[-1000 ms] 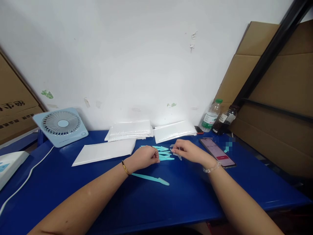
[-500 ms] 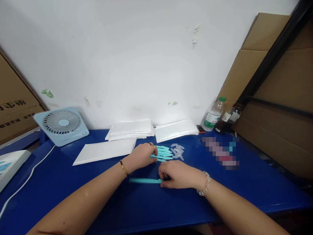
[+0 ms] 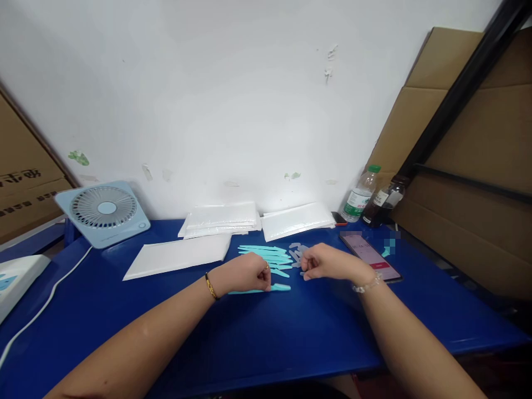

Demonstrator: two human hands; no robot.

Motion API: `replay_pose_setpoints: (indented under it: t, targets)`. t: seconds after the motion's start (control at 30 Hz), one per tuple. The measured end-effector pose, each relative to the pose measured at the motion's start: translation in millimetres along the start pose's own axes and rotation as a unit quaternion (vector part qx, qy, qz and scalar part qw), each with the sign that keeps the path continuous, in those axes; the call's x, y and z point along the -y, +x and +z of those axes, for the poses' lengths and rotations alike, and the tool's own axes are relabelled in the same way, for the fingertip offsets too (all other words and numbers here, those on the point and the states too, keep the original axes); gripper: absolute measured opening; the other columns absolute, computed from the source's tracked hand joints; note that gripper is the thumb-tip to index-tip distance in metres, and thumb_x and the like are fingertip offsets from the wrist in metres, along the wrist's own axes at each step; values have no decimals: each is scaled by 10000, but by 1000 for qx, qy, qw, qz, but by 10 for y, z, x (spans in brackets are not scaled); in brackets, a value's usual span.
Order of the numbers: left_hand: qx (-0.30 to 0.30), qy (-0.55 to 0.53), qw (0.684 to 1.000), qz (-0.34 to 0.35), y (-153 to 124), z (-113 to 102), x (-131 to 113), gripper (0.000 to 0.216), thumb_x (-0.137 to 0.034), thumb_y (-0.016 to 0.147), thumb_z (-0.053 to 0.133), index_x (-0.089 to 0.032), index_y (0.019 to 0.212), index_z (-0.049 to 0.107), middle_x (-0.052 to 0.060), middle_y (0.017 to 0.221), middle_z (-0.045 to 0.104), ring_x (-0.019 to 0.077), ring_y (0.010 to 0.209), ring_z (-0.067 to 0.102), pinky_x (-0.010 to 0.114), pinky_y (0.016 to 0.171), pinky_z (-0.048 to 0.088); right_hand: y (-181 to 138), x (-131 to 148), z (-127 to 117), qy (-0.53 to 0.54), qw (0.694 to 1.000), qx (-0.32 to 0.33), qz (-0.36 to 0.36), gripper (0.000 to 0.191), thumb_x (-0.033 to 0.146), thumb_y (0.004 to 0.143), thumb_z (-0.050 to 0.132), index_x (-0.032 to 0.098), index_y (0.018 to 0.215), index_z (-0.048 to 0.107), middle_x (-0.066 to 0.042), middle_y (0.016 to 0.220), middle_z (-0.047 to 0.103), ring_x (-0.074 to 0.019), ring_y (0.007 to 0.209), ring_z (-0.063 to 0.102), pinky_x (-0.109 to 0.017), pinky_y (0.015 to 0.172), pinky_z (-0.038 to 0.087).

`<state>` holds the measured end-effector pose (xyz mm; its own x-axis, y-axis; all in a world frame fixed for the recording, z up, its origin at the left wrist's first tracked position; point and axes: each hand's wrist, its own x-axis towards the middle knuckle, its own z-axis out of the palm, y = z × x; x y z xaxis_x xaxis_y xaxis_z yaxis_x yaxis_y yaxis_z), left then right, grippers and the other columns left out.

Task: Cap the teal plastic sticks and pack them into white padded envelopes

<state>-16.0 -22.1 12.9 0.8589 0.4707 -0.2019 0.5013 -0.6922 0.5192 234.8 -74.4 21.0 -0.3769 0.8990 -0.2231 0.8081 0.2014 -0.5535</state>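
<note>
Blue table [image 3: 291,338]: left hand [image 3: 248,274] grips slim teal stick [image 3: 281,287]; right hand [image 3: 328,262] curled closed.

I read this as a small packing corner: blue bench [image 3: 291,343] against a scuffed white wall [image 3: 208,83], cardboard boxes [image 3: 469,166] on both sides, stacked white mailer bags [image 3: 222,219], loose teal plastic parts [image 3: 266,254], desk fan [image 3: 103,213].

Honestly, the left hand [image 3: 249,272] covers the teal stick's [image 3: 281,287] middle, grip unclear. The right hand [image 3: 328,261] curls by the clear caps [image 3: 296,252], can't tell if it's holding one. The white box [image 3: 16,274] is cropped at the left edge.
</note>
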Motion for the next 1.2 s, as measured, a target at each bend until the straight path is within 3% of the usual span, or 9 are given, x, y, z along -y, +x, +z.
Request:
replay_pose_setpoints:
  t: [0.1,0.2,0.3,0.47,0.63,0.73,0.83,1.0,1.2]
  targets:
    - [-63,27,998,-1,27,-1,50,244,-419,791,616,-202,873,690,19,831,688,161,743,621,243,621,438,5,-153,-66,1,996,-91,-8,148,315,779,636,168,799,641,-17,732,642,-143,647,560,-237,584,402]
    - [-166,101,981,28,75,24,169,384,-428,864,529,-206,1169,598,89,1274,567,244,1162,519,328,911,429,90,-265,-37,-36,980,-192,-38,136,229,836,530,176,862,653,-38,841,651,-154,734,576,-251,655,424]
    - [-136,155,976,66,115,109,262,543,-448,891,489,-200,1369,427,102,1505,308,280,1384,260,390,1081,293,234,-353,39,-79,963,-250,-63,167,174,841,504,177,890,664,-58,905,645,-169,816,581,-273,737,435]
    - [-95,177,978,61,86,306,143,626,-515,915,405,-143,1416,355,129,1499,311,290,1406,206,393,1099,261,447,-429,133,-104,956,-261,-81,155,202,837,551,190,900,692,-68,927,652,-195,908,588,-289,809,443]
    - [-109,170,977,72,39,314,0,631,-578,879,433,-165,1356,444,131,1400,465,299,1323,373,373,1012,365,502,-420,146,-103,962,-243,-70,120,200,809,591,204,847,705,-46,869,664,-181,823,607,-264,733,452]
    - [-158,142,976,47,87,214,82,514,-529,921,374,-195,1284,520,102,1254,586,260,1187,506,353,937,425,522,-439,133,-98,964,-236,-70,157,198,830,555,204,831,711,-48,863,675,-180,808,614,-264,718,451]
    - [-216,148,965,-6,156,142,253,460,-456,938,369,-175,1251,555,108,1245,579,260,1176,491,376,962,411,579,-497,130,-48,968,-240,-60,189,205,844,527,191,841,715,-49,868,687,-169,785,616,-263,705,455]
    - [-207,186,960,-12,193,156,452,474,-445,936,366,-195,1305,524,103,1297,530,272,1200,444,405,966,400,640,-572,149,3,963,-266,-38,160,257,802,590,172,845,719,-46,809,678,-148,682,586,-254,626,442]
    - [-200,192,961,2,174,147,470,499,-460,944,319,-202,1329,504,102,1277,524,259,1161,448,392,956,396,575,-541,147,18,966,-255,-29,170,334,720,693,180,785,718,-35,769,659,-138,642,562,-240,577,429]
